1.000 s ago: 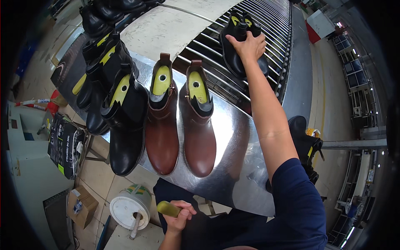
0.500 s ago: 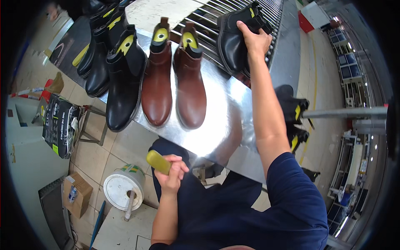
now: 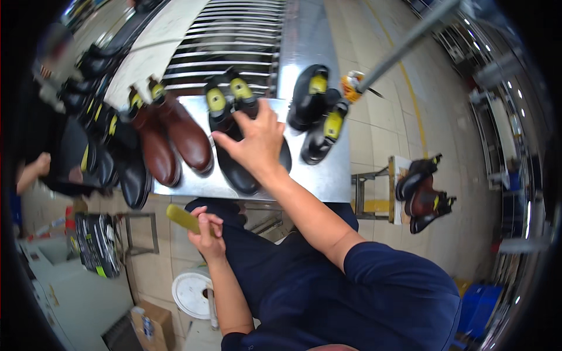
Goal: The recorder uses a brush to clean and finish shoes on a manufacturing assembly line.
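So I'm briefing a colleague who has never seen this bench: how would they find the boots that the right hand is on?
Start at the shiny metal table below the roller conveyor. The black boots lie mid-table under the right hand, between the brown boots to the left and another black pair at the right edge. Only this pair is being touched.

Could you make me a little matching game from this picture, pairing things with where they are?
Things:
1. Pair of brown leather boots
2. Flat yellow-green tool
3. White round bucket
4. Pair of black boots with yellow insoles

Places:
A. on the floor
B. under the right hand
C. in the left hand
D. on the metal table, left of the black pair

Pairs: 1-D, 2-C, 3-A, 4-B
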A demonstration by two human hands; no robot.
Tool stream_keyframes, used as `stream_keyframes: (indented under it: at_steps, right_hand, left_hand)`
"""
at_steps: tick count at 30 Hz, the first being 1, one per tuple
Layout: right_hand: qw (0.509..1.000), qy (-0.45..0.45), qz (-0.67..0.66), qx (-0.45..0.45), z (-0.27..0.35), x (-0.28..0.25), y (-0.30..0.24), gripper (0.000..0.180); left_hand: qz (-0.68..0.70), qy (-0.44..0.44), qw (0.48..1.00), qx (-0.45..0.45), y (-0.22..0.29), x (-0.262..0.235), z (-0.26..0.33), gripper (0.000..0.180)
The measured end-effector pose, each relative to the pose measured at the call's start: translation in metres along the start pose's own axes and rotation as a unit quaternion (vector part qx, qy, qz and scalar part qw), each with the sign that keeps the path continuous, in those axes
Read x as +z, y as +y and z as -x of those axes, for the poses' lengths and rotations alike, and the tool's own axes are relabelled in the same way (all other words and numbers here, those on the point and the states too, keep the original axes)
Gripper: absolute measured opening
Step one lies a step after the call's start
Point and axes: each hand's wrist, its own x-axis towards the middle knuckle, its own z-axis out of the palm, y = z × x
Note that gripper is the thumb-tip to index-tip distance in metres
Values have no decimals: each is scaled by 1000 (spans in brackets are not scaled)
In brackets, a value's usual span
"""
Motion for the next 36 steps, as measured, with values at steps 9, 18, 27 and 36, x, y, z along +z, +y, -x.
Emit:
stream_keyframes:
  at_steps: [9, 18, 27, 36]
  right_hand:
    - [989, -65, -51, -123, 64, -36, 74, 54]
    - [960, -125, -176, -178, 121, -78, 109, 57]
    - [766, -334, -538, 110, 167, -124, 84, 54]
    - [693, -392, -583, 160, 173, -122, 93, 37]
  left_hand:
    - [-73, -47, 996, 23, -1, 5, 7, 54]
    - [-202, -29, 975, -87, 12, 31, 67, 78]
    - [-337, -211, 913, -89, -20, 86, 124, 49]
    - [-373, -229, 898, 30, -19, 99, 114, 30]
